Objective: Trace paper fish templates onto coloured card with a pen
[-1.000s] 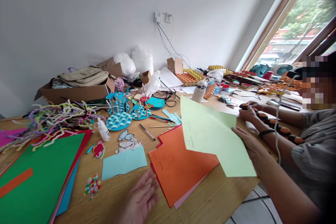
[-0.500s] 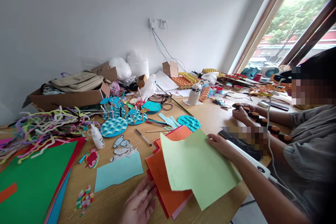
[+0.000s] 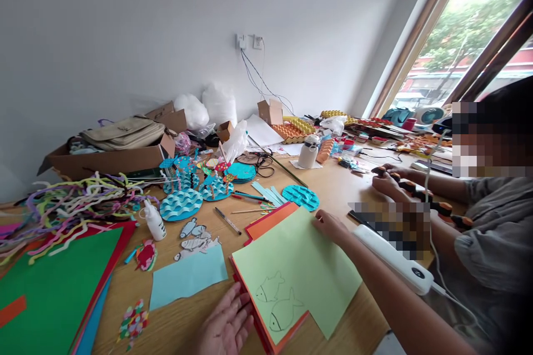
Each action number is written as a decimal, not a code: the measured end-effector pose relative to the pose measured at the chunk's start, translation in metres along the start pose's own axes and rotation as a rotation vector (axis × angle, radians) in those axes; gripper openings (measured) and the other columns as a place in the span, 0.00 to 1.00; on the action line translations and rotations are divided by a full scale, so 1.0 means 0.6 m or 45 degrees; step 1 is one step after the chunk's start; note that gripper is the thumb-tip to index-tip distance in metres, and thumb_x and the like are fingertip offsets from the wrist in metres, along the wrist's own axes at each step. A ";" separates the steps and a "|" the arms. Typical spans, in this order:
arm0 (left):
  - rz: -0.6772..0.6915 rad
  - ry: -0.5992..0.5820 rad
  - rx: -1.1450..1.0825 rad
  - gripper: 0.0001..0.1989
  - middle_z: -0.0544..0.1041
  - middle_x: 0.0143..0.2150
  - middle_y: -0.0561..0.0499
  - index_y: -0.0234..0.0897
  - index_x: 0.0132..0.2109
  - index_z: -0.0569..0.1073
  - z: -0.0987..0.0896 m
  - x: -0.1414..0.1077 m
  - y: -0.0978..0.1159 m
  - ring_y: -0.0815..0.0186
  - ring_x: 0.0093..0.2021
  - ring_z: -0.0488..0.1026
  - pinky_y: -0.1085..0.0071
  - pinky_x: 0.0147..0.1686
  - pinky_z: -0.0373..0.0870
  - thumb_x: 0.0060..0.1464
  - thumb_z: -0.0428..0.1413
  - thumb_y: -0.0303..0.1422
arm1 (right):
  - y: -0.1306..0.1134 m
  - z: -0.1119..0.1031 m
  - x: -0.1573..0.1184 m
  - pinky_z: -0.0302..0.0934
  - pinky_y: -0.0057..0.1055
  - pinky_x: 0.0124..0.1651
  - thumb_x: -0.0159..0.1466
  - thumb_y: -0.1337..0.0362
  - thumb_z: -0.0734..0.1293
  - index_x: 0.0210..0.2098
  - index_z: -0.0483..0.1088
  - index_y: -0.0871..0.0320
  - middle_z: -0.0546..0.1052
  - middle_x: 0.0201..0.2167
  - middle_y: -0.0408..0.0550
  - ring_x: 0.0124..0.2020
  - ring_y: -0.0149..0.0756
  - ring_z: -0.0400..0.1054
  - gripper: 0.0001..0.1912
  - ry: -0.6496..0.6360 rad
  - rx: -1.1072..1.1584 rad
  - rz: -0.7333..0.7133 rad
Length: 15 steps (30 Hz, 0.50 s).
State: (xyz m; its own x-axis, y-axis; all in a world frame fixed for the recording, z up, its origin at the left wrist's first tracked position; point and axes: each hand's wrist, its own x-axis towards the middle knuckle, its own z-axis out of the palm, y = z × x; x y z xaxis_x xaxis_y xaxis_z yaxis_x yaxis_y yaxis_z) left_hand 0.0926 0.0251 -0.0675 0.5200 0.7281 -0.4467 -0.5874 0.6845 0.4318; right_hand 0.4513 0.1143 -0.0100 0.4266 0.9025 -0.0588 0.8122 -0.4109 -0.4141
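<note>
A light green paper sheet (image 3: 306,266) with two pencilled fish outlines lies over orange and red sheets (image 3: 268,222), with a notch cut from its lower edge. My right hand (image 3: 333,227) pinches its upper right edge. Palm up, my left hand (image 3: 229,319) is open, with its fingertips against the stack's left edge. To the left are a light blue paper piece (image 3: 189,276) and cut-out drawn fish (image 3: 200,244). Beside them lie a pen (image 3: 227,221), a red paper fish (image 3: 146,255) and a multicoloured dotted cut-out (image 3: 133,323).
A white glue bottle (image 3: 155,222) stands near blue wavy discs (image 3: 181,205). Pipe cleaners (image 3: 91,205) lie over coloured sheets (image 3: 54,283) at left. A white power bank (image 3: 391,260) with a cable is by my right forearm. Another person (image 3: 491,222) holds a dark-and-orange strip at right.
The light green sheet has come down flat over the orange paper, shifting left, and its fish drawings now show. My right hand has moved slightly left with it.
</note>
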 end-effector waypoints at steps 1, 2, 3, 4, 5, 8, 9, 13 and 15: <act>0.005 0.004 -0.003 0.27 0.70 0.53 0.42 0.35 0.55 0.65 0.002 0.000 -0.001 0.57 0.54 0.66 0.65 0.52 0.60 0.45 0.58 0.32 | -0.002 0.001 0.000 0.52 0.28 0.30 0.53 0.64 0.63 0.26 0.65 0.57 0.72 0.28 0.48 0.33 0.39 0.65 0.03 -0.005 0.000 0.006; 0.010 0.007 -0.008 0.30 0.68 0.55 0.42 0.35 0.57 0.62 0.004 -0.001 -0.002 0.57 0.54 0.65 0.65 0.51 0.60 0.45 0.57 0.32 | -0.003 0.001 0.001 0.52 0.28 0.30 0.52 0.64 0.63 0.26 0.65 0.58 0.72 0.28 0.48 0.33 0.39 0.65 0.03 -0.010 0.005 0.010; 0.014 0.008 -0.013 0.34 0.65 0.57 0.42 0.36 0.60 0.58 0.008 -0.003 -0.003 0.56 0.55 0.65 0.65 0.51 0.60 0.45 0.57 0.32 | -0.003 0.001 0.002 0.52 0.28 0.29 0.52 0.64 0.64 0.25 0.65 0.58 0.72 0.28 0.47 0.32 0.38 0.65 0.03 -0.016 0.013 0.013; 0.019 0.006 -0.010 0.38 0.63 0.59 0.43 0.38 0.62 0.53 0.012 -0.005 -0.004 0.56 0.55 0.64 0.65 0.51 0.60 0.45 0.58 0.32 | -0.003 0.001 0.003 0.52 0.27 0.29 0.51 0.64 0.64 0.24 0.65 0.58 0.72 0.27 0.47 0.31 0.37 0.65 0.04 -0.026 0.026 0.014; 0.025 0.001 0.003 0.41 0.62 0.60 0.43 0.40 0.64 0.48 0.017 -0.008 -0.005 0.56 0.56 0.63 0.64 0.51 0.60 0.44 0.58 0.32 | -0.001 0.001 0.004 0.52 0.27 0.28 0.51 0.64 0.64 0.23 0.65 0.58 0.71 0.25 0.46 0.30 0.36 0.65 0.04 -0.040 0.043 0.013; 0.050 -0.006 0.084 0.47 0.62 0.60 0.43 0.43 0.65 0.40 0.035 -0.015 -0.006 0.53 0.57 0.62 0.61 0.51 0.60 0.44 0.60 0.35 | 0.006 0.001 0.007 0.52 0.26 0.25 0.50 0.65 0.64 0.21 0.64 0.58 0.69 0.20 0.42 0.25 0.33 0.64 0.05 -0.075 0.111 0.006; 0.058 0.000 0.117 0.48 0.63 0.59 0.42 0.42 0.65 0.40 0.042 -0.016 -0.006 0.52 0.57 0.62 0.60 0.51 0.60 0.43 0.61 0.36 | 0.009 0.001 0.007 0.51 0.25 0.24 0.50 0.65 0.64 0.20 0.63 0.58 0.68 0.19 0.41 0.24 0.32 0.64 0.05 -0.077 0.135 -0.001; 0.094 -0.016 0.293 0.44 0.68 0.54 0.36 0.36 0.63 0.49 0.068 -0.016 -0.002 0.48 0.54 0.65 0.58 0.47 0.64 0.43 0.62 0.39 | 0.015 0.003 0.001 0.52 0.24 0.23 0.51 0.66 0.63 0.22 0.64 0.58 0.67 0.18 0.40 0.22 0.30 0.63 0.04 -0.072 0.230 -0.052; 0.101 -0.043 0.408 0.40 0.71 0.52 0.36 0.36 0.60 0.56 0.079 -0.013 0.001 0.47 0.51 0.67 0.57 0.44 0.66 0.42 0.62 0.39 | 0.016 0.004 -0.005 0.53 0.24 0.23 0.52 0.65 0.62 0.24 0.65 0.58 0.69 0.19 0.40 0.22 0.30 0.64 0.03 -0.082 0.275 -0.076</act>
State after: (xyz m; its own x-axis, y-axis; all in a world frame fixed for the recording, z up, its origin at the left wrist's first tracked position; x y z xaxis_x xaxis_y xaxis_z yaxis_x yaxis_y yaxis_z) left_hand 0.1178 0.0215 -0.0264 0.5039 0.7766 -0.3781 -0.4045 0.5990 0.6911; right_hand 0.4570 0.1080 -0.0161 0.3482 0.9337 -0.0832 0.7283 -0.3253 -0.6032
